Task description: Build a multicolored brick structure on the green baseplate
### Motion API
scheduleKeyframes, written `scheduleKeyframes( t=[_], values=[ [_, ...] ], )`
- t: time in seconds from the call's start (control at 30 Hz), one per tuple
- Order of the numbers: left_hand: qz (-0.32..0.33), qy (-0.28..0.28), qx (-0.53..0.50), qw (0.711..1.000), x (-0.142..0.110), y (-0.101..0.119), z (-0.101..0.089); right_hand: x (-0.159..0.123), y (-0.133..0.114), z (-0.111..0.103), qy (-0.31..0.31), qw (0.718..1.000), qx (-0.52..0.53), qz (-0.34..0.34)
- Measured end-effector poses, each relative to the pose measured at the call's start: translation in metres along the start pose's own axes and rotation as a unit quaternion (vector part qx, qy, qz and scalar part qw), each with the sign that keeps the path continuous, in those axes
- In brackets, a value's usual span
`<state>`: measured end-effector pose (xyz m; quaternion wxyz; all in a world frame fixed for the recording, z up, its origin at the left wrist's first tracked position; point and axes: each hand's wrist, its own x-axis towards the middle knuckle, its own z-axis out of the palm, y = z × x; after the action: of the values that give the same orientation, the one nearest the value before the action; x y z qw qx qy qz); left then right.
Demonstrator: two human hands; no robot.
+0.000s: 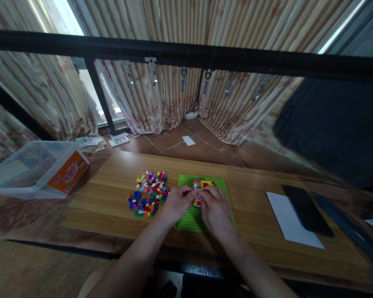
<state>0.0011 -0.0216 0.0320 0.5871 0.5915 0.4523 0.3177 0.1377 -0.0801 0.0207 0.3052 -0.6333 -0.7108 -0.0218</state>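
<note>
A green studded baseplate (pixel 186 221) lies on the wooden board in front of me. On it stands a small structure of pink, yellow, red and white toy bricks (pixel 205 183), partly covered by my fingers. My left hand (pixel 178 203) reaches in from the left, its thumb and fingertips pinched together at the structure's left side. From the right, my right hand (pixel 216 209) bends over the bricks with curled fingers, its fingertips meeting those of the left. Whatever sits between the fingertips is too small and hidden to make out. Left of the plate is a loose pile of coloured bricks (pixel 153 184).
A clear plastic box (pixel 34 192) with an orange label stands at the far left. On the right, a dark phone-like slab (pixel 307 210) overlaps a white sheet (pixel 287 219). The wooden board (pixel 105 203) carries the bricks; a black rail (pixel 174 51) crosses beyond it.
</note>
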Motion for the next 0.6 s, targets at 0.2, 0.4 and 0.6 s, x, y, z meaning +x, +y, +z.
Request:
scheduleKeyframes(
  t=[0.2, 0.4, 0.6],
  values=[
    [-0.009, 0.0, -0.005, 1.0, 0.0, -0.001, 0.001, 0.002, 0.002, -0.002, -0.003, 1.0, 0.019, 0.001],
    [-0.012, -0.007, -0.021, 1.0, -0.002, 0.003, 0.0, 0.001, 0.004, -0.002, 0.016, 0.998, 0.06, 0.026],
    [0.0, -0.04, -0.044, 0.998, -0.005, 0.012, -0.001, 0.0, 0.0, -0.004, 0.041, 0.991, 0.12, 0.031]
  ],
)
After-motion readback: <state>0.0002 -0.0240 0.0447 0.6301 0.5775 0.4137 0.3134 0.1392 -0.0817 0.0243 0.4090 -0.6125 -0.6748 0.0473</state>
